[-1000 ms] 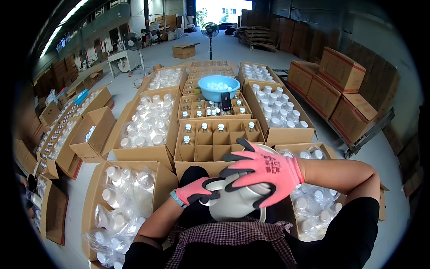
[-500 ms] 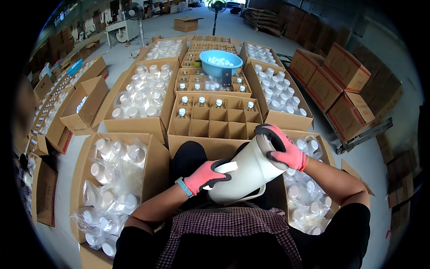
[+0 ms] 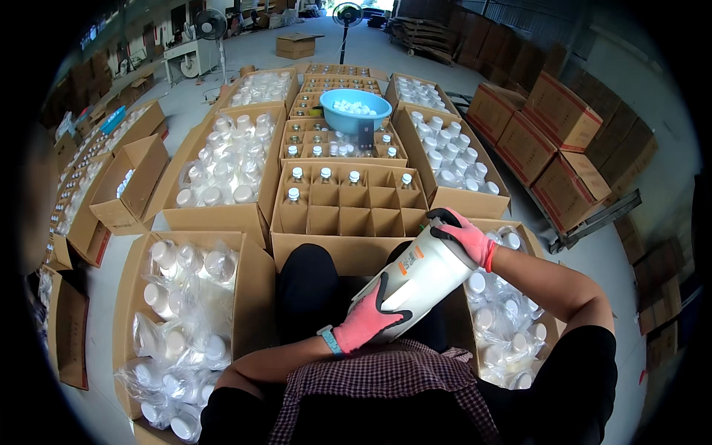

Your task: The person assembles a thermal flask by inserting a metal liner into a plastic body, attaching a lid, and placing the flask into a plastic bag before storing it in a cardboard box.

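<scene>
A large white jug (image 3: 434,282) with an orange printed mark lies tilted over my lap, its upper end toward the right. My left hand (image 3: 367,320), in a pink and black glove, is wrapped round its lower body. My right hand (image 3: 467,239), gloved alike, grips the rim at the upper end; its fingers hide the mouth or lid. Just ahead stands a divided carton (image 3: 337,248) with several capped clear bottles (image 3: 325,176) in its far cells and one in a nearer cell.
Open cartons of white-capped bottles in plastic bags stand at my left (image 3: 256,297) and right (image 3: 538,252). A light blue bowl (image 3: 337,119) of white caps sits farther ahead, beside a dark upright phone-like object (image 3: 366,139). Closed boxes (image 3: 560,111) are stacked on a trolley at right.
The jug has been turned: its handle has gone out of sight and the orange mark now shows. My left hand has shifted its hold higher round the body. The whole view has moved slightly.
</scene>
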Demonstrator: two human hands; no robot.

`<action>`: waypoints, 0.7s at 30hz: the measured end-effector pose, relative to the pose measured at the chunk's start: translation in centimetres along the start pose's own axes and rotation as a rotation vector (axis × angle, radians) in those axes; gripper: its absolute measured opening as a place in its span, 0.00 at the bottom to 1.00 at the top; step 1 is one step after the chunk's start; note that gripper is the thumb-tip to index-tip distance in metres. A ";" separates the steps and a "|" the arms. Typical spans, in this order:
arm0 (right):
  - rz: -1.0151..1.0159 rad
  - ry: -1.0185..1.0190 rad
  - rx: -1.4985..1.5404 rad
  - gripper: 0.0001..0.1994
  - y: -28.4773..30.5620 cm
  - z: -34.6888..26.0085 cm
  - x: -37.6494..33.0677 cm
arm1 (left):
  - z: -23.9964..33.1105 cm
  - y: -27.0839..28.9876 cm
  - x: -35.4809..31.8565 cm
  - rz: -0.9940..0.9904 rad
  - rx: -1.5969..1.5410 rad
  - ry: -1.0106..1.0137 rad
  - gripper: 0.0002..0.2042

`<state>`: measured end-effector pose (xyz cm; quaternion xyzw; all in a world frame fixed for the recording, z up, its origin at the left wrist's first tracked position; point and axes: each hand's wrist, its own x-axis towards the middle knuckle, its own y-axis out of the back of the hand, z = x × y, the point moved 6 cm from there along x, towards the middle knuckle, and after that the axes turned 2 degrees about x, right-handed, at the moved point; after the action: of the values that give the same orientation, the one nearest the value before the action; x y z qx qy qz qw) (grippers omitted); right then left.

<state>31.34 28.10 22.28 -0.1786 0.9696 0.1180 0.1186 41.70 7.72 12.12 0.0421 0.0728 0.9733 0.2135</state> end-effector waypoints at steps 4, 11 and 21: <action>-0.416 0.975 -1.041 0.44 -9.7 -11.0 -9.6 | 1.1 7.8 0.0 -0.533 -0.153 0.047 0.44; -0.100 0.250 -0.362 0.33 1.7 0.1 0.9 | -1.7 1.9 1.5 0.188 0.143 -0.087 0.32; -0.443 0.809 -1.164 0.53 -9.9 -10.8 -10.4 | -0.3 8.1 0.2 -0.445 -0.251 0.054 0.39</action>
<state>42.43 19.48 33.49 -0.4334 0.6594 0.5111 -0.3407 38.16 0.53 13.10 -0.0281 -0.0355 0.9046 0.4238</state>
